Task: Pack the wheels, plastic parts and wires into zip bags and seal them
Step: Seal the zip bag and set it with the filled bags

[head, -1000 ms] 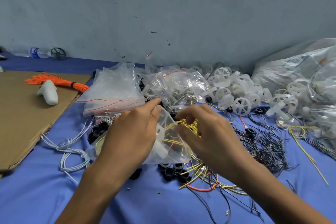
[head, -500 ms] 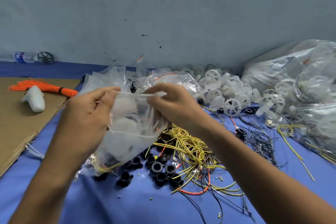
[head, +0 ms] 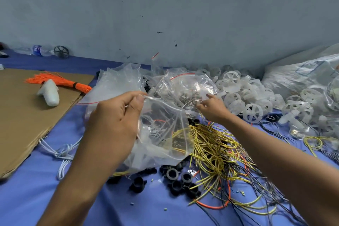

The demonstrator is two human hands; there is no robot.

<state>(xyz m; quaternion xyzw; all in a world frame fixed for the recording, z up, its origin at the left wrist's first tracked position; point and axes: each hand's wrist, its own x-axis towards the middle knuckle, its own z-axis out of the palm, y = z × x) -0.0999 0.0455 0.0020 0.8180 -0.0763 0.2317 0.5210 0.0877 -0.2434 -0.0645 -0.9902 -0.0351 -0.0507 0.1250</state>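
left grip (head: pixel 113 121): pinches the bag (head: pixel 165 134) by its top edge — held up just over the yellow wires (head: pixel 216 145)
right grip (head: pixel 212 109): out among filled bags (head: pixel 183 86) — clenched or not, cannot tell
bag: wires inside

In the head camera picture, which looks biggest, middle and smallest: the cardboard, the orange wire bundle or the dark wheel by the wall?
Largest: cardboard.
Then: orange wire bundle.
Smallest: dark wheel, but it lies farther away, so that's less sure.
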